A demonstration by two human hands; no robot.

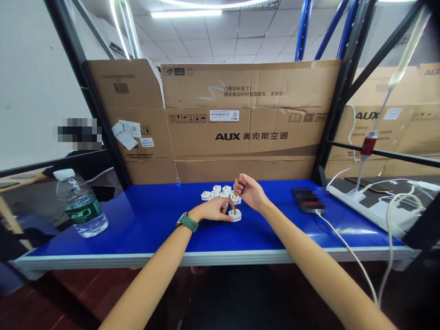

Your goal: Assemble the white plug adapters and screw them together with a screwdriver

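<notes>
A white plug point(235, 215) lies on the blue table point(144, 224) in front of me. My left hand point(215, 209), with a green watch on the wrist, pinches its side to steady it. My right hand point(248, 190) is closed in a fist round a thin screwdriver point(237, 203), whose tip points down into the plug's top. Just behind stands a cluster of several more white plugs point(216, 192).
A plastic water bottle point(81, 203) stands at the left of the table. A dark device point(307, 200) with a white cable lies to the right. A power strip point(364, 205) with plugged chargers sits far right. Cardboard boxes point(247, 119) wall off the back.
</notes>
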